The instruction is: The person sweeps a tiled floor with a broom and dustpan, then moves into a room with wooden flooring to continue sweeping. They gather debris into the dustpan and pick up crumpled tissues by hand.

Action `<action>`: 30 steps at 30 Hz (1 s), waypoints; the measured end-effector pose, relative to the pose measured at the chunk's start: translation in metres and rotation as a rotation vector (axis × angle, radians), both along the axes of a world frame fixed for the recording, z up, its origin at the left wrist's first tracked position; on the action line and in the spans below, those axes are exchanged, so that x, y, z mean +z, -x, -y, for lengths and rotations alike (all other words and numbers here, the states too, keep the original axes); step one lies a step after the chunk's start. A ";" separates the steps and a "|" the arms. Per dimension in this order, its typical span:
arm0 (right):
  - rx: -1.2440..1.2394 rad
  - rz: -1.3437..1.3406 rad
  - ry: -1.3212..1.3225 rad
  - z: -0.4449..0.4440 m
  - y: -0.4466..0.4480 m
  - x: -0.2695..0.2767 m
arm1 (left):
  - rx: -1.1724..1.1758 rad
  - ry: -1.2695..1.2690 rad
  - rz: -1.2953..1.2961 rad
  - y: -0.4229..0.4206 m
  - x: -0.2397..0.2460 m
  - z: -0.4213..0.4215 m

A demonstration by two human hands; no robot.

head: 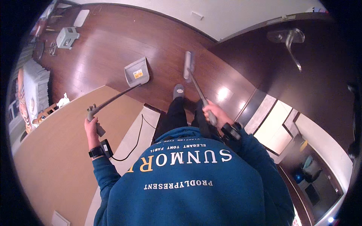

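My left hand [92, 130] grips the top of a long-handled grey dustpan [131, 68], whose pan bears a label and rests on or just over the wooden floor [164, 45]. The pan's wide edge faces away from my left hand. In my right hand [216, 114] is the handle of a broom with a narrow head [187, 65]. The broom head is on or close to the floor, to the right of the pan and apart from it. My slippered foot [178, 91] stands between and below the two tools.
A dark door [254, 53] with a metal lever handle [289, 45] is at right. A tan wall or panel [70, 147] rises at left. Farther off at upper left stand a plastic stool [67, 37] and a cloth-covered piece of furniture [35, 83].
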State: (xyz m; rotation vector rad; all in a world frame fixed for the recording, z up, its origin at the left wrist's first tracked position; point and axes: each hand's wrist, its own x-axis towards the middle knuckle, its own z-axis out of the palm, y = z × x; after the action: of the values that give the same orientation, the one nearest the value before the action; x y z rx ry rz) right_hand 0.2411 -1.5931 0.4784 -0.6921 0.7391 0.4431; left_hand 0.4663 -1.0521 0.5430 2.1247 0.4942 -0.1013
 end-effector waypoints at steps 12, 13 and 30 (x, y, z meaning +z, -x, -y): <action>0.124 0.284 -0.136 -0.127 0.011 0.177 | -0.408 0.569 -0.257 0.118 0.127 0.151; 0.139 0.300 -0.127 -0.126 0.003 0.208 | -0.400 0.816 -0.440 0.127 0.142 0.190; 0.456 -0.150 1.848 0.181 -0.067 0.200 | 0.128 1.143 -0.760 0.071 0.181 0.212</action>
State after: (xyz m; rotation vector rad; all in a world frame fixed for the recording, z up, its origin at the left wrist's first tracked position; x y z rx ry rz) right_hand 0.3079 -1.7742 0.6783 -2.6080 1.0220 0.0892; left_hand 0.3951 -1.2638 0.7238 0.8698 0.7577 -0.9060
